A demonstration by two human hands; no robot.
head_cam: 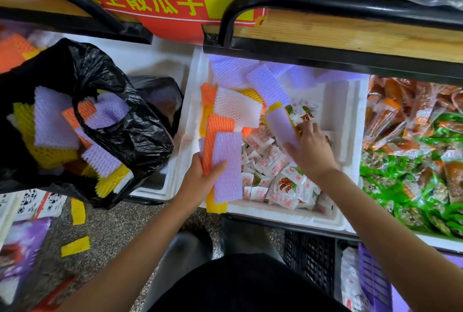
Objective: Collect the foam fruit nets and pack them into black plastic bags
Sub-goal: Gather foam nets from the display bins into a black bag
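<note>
Left hand, lower centre, grips a stack of foam nets, purple on top, orange and yellow beneath. Right hand, centre right, pinches a purple foam net inside the white polystyrene box, above snack sachets. Black plastic bag, left of frame, lies open and holds mixed nets.

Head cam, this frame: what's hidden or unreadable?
Head view only.
- Net count in the left hand's stack: top net covers the rest.
- Whether the right hand grips its purple net: the hand's back hides the fingertips.
- Black bag's depth: folds and nets hide it.
- Red sign: cut off by top edge.
</note>
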